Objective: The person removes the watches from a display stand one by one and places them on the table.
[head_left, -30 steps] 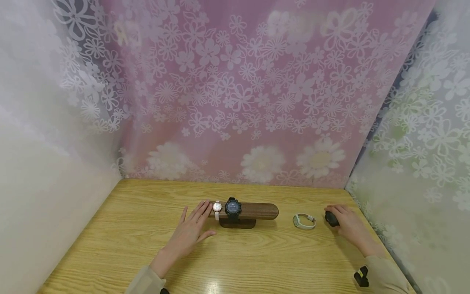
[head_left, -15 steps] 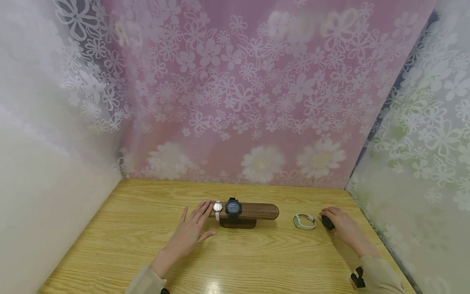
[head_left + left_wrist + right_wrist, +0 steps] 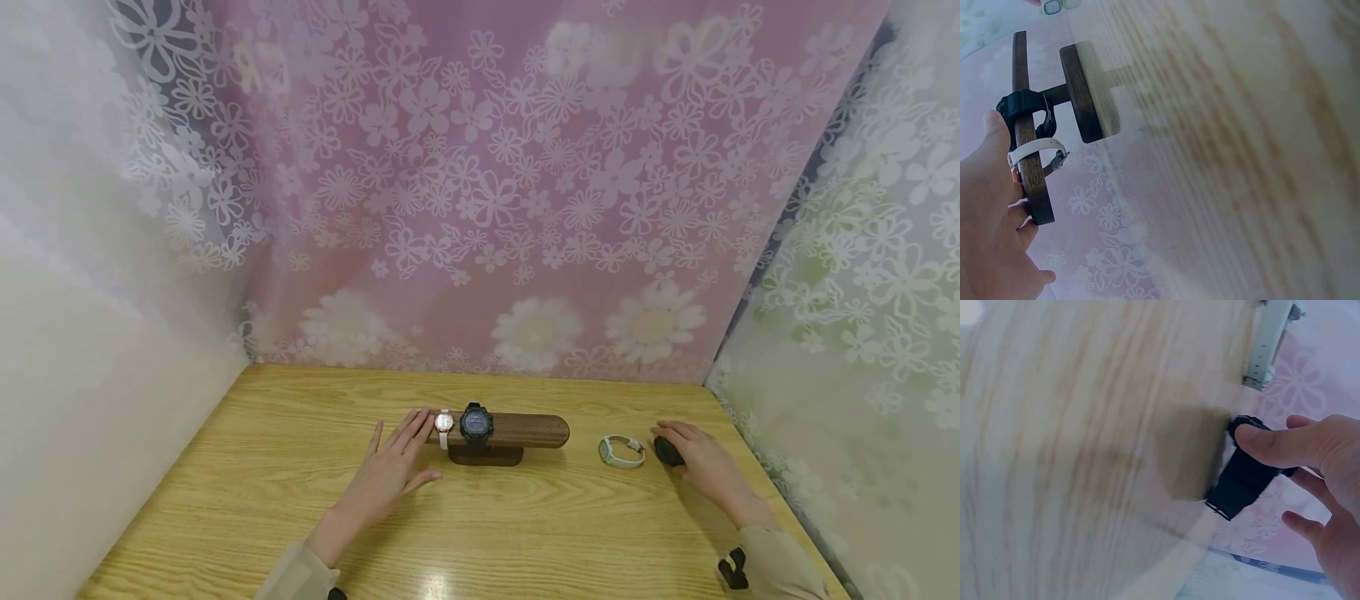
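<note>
A dark wooden watch stand (image 3: pixel 528 431) carries a white-strapped watch (image 3: pixel 444 423) at its left and a black watch (image 3: pixel 476 423) beside it. My left hand (image 3: pixel 386 479) rests its extended fingers on the stand's left end, next to the white watch; the thumb is spread apart in the head view. My right hand (image 3: pixel 708 468) pinches another black watch (image 3: pixel 1244 478) between thumb and fingers; its strap hangs down near the table in the right wrist view. Between this hand and the stand lies a pale green watch (image 3: pixel 622 451), its strap in a loop.
The wood-grain table (image 3: pixel 510 533) meets a pink flowered curtain (image 3: pixel 487 208) at its back edge. A pale sheet (image 3: pixel 90 333) borders the left side and a flowered sheet (image 3: pixel 877 375) the right, close to my right arm.
My right hand has moved slightly left with the black watch, towards the pale green one. My left hand and the stand have stayed in place.
</note>
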### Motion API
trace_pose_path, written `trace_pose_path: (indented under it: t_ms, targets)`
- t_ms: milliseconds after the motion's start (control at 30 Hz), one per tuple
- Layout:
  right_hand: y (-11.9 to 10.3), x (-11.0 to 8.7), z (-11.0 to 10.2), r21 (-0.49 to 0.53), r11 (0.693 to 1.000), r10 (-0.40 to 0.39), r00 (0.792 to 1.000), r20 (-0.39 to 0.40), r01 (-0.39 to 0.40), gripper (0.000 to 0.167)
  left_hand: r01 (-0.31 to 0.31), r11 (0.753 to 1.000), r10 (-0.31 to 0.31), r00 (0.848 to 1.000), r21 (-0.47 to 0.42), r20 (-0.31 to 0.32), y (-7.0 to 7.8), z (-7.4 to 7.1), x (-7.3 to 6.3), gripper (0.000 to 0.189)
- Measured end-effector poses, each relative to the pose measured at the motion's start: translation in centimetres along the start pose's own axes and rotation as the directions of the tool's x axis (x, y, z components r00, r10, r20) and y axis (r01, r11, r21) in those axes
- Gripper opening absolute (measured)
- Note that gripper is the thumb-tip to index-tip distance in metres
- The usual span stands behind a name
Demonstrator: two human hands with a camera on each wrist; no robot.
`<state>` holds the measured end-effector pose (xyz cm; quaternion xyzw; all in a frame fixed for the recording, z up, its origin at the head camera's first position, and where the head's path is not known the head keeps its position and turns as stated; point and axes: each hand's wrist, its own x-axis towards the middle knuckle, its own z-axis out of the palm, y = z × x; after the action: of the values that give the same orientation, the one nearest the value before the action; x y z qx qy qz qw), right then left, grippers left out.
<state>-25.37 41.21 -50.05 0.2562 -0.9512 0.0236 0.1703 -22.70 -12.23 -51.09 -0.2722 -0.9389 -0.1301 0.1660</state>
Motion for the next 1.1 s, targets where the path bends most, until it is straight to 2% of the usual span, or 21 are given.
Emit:
trace_pose_path:
  t_ms: [100,233,367,467,567,600,700,733,833,900,967,1067,1100]
  targets:
    - [-0.1,0.1,-0.2,-0.010,1.000,-0.001,1.000,-0.022,0.001,0.076,0.003,1.000,-0.003,1.000,-0.010,0.003,0.0,0.0,0.0,0.087]
    - [-0.3,0.0,-0.5,-0.020,1.000,-0.012,0.996,-0.090,0.010,0.067,0.002,1.000,-0.002,1.000,-0.011,0.004,0.0,0.0,-0.1,0.087]
    - [-0.6,0.2,-0.6,-0.023,0.999,-0.033,0.982,-0.184,0.029,0.059,0.003,1.000,-0.003,1.000,-0.009,-0.005,0.0,0.1,0.0,0.087]
    - [-0.9,0.4,-0.7,-0.015,0.999,-0.041,0.973,-0.226,0.039,0.058,0.003,1.000,-0.003,1.000,-0.011,-0.012,0.0,0.1,0.0,0.087]
    - [-1.2,0.6,-0.6,-0.014,0.999,-0.045,0.970,-0.241,0.043,0.041,0.003,1.000,-0.003,1.000,-0.014,-0.011,0.0,0.1,0.1,0.087]
    - [-1.3,0.7,-0.6,-0.015,0.999,-0.047,0.968,-0.246,0.045,0.043,0.003,1.000,-0.003,1.000,-0.016,-0.010,0.0,0.1,0.1,0.087]
    - [-1.7,1.2,-0.3,-0.023,0.998,-0.061,0.962,-0.267,0.057,0.073,0.006,1.000,-0.006,1.000,-0.020,-0.005,0.0,0.0,0.1,0.086]
    - [-1.9,1.4,-0.3,-0.023,0.998,-0.065,0.959,-0.276,0.061,0.076,0.007,1.000,-0.007,1.000,-0.019,-0.005,0.0,0.0,0.1,0.087]
    - [-2.6,2.1,-0.3,-0.008,0.997,-0.077,0.951,-0.298,0.078,0.075,0.011,1.000,-0.011,1.000,-0.017,0.000,0.0,0.1,0.1,0.087]
    - [-3.4,2.6,-0.6,0.007,0.997,-0.069,0.955,-0.289,0.074,0.056,0.009,1.000,-0.009,1.000,-0.015,0.001,0.0,0.1,0.1,0.087]
    - [-4.3,3.2,-1.0,0.023,0.997,-0.058,0.960,-0.276,0.067,0.047,0.006,1.000,-0.006,1.000,-0.010,0.002,0.0,0.1,0.1,0.087]
    - [-5.5,4.0,-1.3,0.029,0.998,-0.051,0.963,-0.263,0.061,0.055,0.002,1.000,-0.002,1.000,-0.008,0.005,0.0,0.1,0.1,0.087]
    - [-5.8,4.2,-1.3,0.031,0.997,-0.054,0.961,-0.269,0.065,0.053,0.001,1.000,-0.001,1.000,-0.010,0.006,0.0,0.1,0.2,0.087]
